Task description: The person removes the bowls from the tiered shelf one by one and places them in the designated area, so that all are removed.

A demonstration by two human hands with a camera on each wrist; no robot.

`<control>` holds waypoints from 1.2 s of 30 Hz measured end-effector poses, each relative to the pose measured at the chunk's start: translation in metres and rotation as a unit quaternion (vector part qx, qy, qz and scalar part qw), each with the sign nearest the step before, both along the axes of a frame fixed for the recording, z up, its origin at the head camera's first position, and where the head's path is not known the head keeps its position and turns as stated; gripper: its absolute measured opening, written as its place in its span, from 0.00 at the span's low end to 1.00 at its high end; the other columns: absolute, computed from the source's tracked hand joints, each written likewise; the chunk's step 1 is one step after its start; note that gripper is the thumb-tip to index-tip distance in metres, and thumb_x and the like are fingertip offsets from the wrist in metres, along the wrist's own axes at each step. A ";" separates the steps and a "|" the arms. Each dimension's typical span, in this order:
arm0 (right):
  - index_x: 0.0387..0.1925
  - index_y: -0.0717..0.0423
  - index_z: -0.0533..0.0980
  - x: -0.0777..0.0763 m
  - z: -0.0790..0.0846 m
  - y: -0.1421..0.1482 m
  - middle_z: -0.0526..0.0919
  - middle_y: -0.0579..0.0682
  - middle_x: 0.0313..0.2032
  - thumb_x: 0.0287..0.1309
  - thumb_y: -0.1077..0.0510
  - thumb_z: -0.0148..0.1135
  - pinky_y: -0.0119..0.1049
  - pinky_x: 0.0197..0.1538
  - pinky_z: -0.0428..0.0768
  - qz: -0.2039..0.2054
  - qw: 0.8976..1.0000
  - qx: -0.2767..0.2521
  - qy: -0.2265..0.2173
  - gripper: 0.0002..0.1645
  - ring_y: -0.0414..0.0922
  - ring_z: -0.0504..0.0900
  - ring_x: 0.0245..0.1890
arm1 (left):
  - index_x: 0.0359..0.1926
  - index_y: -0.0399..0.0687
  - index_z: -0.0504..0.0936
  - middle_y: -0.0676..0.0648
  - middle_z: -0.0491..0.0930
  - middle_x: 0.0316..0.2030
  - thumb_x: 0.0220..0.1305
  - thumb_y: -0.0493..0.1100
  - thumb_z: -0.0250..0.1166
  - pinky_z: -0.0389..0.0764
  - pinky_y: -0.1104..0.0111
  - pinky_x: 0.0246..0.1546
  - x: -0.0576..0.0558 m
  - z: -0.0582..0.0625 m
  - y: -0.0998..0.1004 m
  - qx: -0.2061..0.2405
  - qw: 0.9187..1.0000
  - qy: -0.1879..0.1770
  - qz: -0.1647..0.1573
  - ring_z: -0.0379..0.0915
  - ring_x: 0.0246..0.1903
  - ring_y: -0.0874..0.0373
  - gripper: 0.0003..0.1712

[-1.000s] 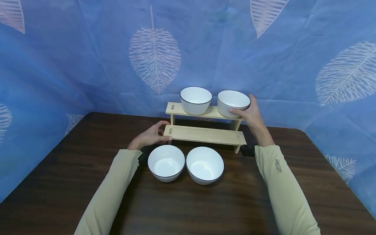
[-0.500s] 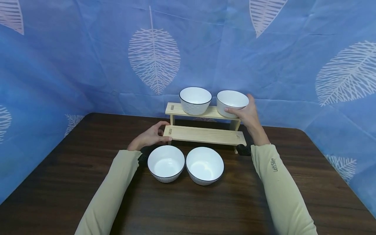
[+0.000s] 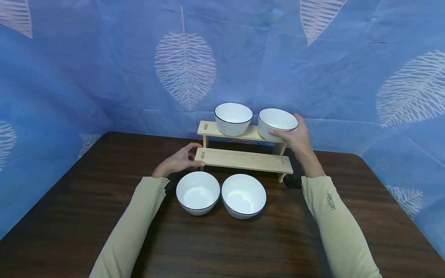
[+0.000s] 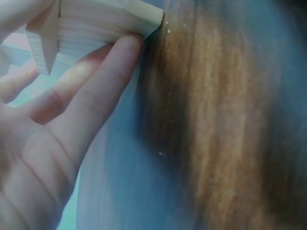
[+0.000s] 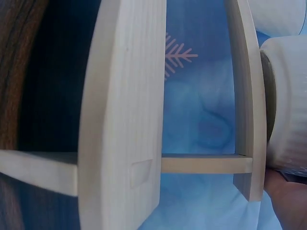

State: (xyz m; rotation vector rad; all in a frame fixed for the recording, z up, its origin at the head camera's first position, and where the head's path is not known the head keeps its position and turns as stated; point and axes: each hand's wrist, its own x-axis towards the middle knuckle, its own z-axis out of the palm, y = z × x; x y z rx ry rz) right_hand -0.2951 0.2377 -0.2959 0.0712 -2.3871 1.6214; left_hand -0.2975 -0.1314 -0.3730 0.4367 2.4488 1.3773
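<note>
A two-tier wooden stand (image 3: pixel 243 159) stands toward the table's back. My left hand (image 3: pixel 178 160) pinches the left end of its lower board, thumb at the front edge; in the left wrist view, fingers (image 4: pixel 96 103) touch the pale wood. On the upper board sits a white dark-rimmed bowl (image 3: pixel 232 120) at left. My right hand (image 3: pixel 297 135) grips a second white bowl (image 3: pixel 272 129) at that board's right end, thumb in front, other fingers mostly hidden behind. In the right wrist view this bowl's base (image 5: pixel 270 96) is close against the board; I cannot tell whether it fully rests there.
Two more white bowls, one at left (image 3: pixel 197 195) and one at right (image 3: pixel 244 197), stand side by side before the stand on the dark wooden table (image 3: pixel 222 247). A blue leaf-patterned cloth (image 3: pixel 121 69) hangs directly behind the table.
My right hand and its bowl have shifted slightly left, then back right, and the bowl's rim now sits a touch lower. The left hand keeps its hold on the stand.
</note>
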 end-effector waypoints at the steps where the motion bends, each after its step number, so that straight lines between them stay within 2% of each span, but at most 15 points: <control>1: 0.86 0.62 0.37 0.001 0.000 0.001 0.52 0.68 0.83 0.60 0.61 0.74 0.62 0.80 0.64 0.003 1.000 -0.001 0.001 0.68 0.66 0.61 0.81 | 0.80 0.41 0.58 0.31 0.80 0.50 0.74 0.39 0.68 0.86 0.54 0.57 0.000 0.000 0.001 -0.002 1.000 -0.001 0.001 0.84 0.46 0.49 0.41; 10: 0.86 0.62 0.39 0.011 0.002 0.005 0.53 0.68 0.83 0.61 0.60 0.73 0.63 0.79 0.66 -0.001 1.000 0.002 -0.005 0.66 0.66 0.61 0.81 | 0.80 0.43 0.59 0.32 0.81 0.49 0.74 0.41 0.69 0.86 0.54 0.57 0.002 0.000 -0.001 -0.024 1.000 -0.006 0.007 0.85 0.45 0.49 0.41; 21: 0.86 0.62 0.39 0.013 0.005 0.002 0.52 0.67 0.83 0.61 0.58 0.74 0.65 0.80 0.65 0.000 1.000 0.010 -0.011 0.67 0.66 0.60 0.81 | 0.80 0.43 0.58 0.33 0.81 0.46 0.74 0.41 0.69 0.87 0.55 0.55 0.005 0.000 -0.012 -0.030 0.999 -0.007 0.028 0.84 0.40 0.52 0.42; 26: 0.86 0.62 0.39 0.020 0.005 0.013 0.52 0.68 0.83 0.61 0.59 0.74 0.67 0.78 0.65 -0.005 1.000 0.030 -0.001 0.67 0.68 0.60 0.81 | 0.80 0.44 0.58 0.34 0.82 0.46 0.74 0.41 0.70 0.86 0.57 0.54 0.005 0.001 -0.004 -0.023 0.999 -0.011 0.023 0.83 0.40 0.53 0.42; 31: 0.86 0.62 0.39 0.025 0.004 0.022 0.51 0.68 0.83 0.61 0.58 0.75 0.68 0.77 0.65 -0.011 0.999 0.049 0.001 0.67 0.69 0.59 0.81 | 0.80 0.44 0.58 0.33 0.81 0.48 0.74 0.41 0.69 0.87 0.55 0.56 0.003 0.001 0.000 -0.018 1.000 -0.012 0.019 0.84 0.41 0.53 0.42; 36: 0.85 0.63 0.45 0.033 0.005 0.027 0.57 0.69 0.81 0.61 0.57 0.76 0.65 0.73 0.69 -0.014 0.998 0.062 0.013 0.64 0.68 0.64 0.78 | 0.80 0.42 0.57 0.31 0.80 0.50 0.74 0.40 0.69 0.87 0.52 0.58 0.001 -0.001 0.003 -0.013 1.000 0.000 0.013 0.85 0.46 0.49 0.42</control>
